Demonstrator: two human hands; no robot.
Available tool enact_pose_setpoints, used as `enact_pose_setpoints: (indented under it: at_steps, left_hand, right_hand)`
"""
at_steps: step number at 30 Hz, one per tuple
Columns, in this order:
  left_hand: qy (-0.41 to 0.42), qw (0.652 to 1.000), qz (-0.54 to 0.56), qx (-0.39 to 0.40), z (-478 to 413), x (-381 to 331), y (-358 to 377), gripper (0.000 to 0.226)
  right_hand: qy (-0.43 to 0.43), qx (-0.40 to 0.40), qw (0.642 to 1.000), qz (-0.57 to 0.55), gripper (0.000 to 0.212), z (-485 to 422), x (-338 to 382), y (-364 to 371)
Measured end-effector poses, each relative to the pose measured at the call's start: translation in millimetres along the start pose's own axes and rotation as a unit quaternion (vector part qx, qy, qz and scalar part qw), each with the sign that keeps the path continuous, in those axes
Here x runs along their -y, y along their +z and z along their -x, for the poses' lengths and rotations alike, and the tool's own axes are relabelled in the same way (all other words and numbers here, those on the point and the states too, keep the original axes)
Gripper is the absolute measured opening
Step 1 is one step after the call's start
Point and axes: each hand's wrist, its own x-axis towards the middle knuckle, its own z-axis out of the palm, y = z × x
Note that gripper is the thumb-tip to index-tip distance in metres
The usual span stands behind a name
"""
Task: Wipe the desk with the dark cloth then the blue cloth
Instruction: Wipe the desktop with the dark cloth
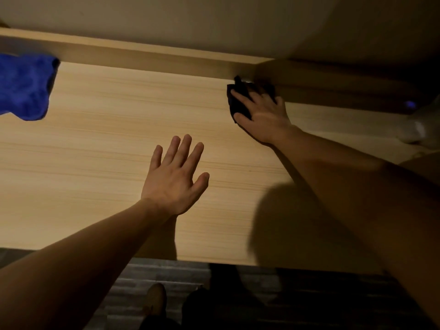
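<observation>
Pressing the crumpled dark cloth [239,101] flat under spread right-hand fingers [240,95], sweep overlapping strokes across the pale wood-grain counter [95,151]; left hand [175,177] hovers open, empty.

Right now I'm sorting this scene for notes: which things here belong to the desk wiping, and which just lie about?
Belongs to the job:
dark cloth under the right hand
blue cloth, lying untouched
desk

Just lying about:
white object at the right edge, too blurred to identify
</observation>
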Motion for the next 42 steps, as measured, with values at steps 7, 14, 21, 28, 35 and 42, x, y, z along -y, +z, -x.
enact_pose_setpoints:
  at_steps: [7,14,21,28,35,42]
  left_hand:
    - [0.003,1.000,0.004,0.004,0.7,-0.7,-2.1,0.075]
    - [0.006,1.000,0.011,0.007,2.1,0.4,-4.2,0.075]
    - [0.015,1.000,0.013,0.001,3.0,0.0,-5.6,0.076]
    - [0.038,0.997,0.069,0.019,5.1,8.9,-11.3,0.074]
    - [-0.065,0.898,0.433,0.038,87.0,-32.0,-34.8,0.044]
    - [-0.193,0.418,0.871,0.172,121.5,-30.9,-88.2,0.047]
  right_hand:
    - [-0.025,-0.022,0.999,0.021,0.064,57.1,16.3,18.8]
    - [-0.036,0.002,0.999,0.022,0.062,142.6,48.8,36.1]
    - [-0.041,-0.003,0.999,-0.029,0.062,219.7,77.2,52.3]
    - [-0.020,-0.072,0.993,-0.096,0.057,280.2,107.9,77.4]
    - [0.004,-0.021,0.979,-0.201,0.053,293.8,142.9,39.6]
    - [-0.056,-0.018,0.992,-0.116,0.065,236.8,194.5,-31.3]
